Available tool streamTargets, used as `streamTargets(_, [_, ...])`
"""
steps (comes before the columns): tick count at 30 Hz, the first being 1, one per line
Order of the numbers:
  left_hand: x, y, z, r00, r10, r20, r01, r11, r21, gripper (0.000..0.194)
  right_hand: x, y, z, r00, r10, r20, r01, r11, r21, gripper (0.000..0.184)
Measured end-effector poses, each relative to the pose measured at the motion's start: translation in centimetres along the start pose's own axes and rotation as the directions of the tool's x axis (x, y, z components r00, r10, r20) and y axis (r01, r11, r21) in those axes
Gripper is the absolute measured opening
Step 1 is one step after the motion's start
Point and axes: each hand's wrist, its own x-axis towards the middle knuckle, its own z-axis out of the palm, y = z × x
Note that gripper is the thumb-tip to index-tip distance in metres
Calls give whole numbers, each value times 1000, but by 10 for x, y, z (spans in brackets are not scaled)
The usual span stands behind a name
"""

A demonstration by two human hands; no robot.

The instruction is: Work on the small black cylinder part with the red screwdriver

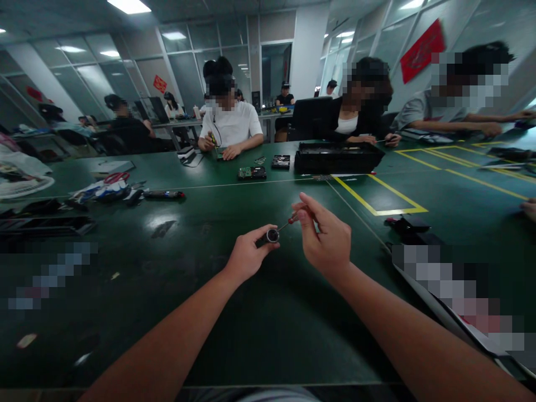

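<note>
My left hand [248,255] is closed around a small black round part [271,235] with a shiny ring, held above the dark green table [201,312]. My right hand [325,237] pinches a small screwdriver [293,220] with a red handle. Its thin metal tip points down-left and touches the round part. Both hands hover over the middle of the table, close together.
A black tray [337,157] and circuit boards [252,172] lie further back. Tools and scissors [116,177] sit at the left, black parts [408,225] at the right beside yellow tape lines [377,211]. Several people sit across the table; another person's hand [529,209] shows at the right edge.
</note>
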Motion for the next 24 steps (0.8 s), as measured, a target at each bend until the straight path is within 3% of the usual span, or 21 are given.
streamTargets(7, [-2,7,0,999,47,2,-47,996,72,40,5,0,-4,998,-43,-41,38,995,-95,17])
streamTargets(14, [-2,7,-5,998,67,-3,-66,990,124,36,1,-4,0,999,-22,27,22,1000,-4,35])
streamTargets(19, [-1,8,-6,997,68,-21,-64,987,146,36,3,-5,-3,996,-81,26,83,993,-81,18])
streamTargets(24, [1,7,-13,994,51,-95,-34,984,176,36,0,1,1,986,-164,41,168,975,-143,15])
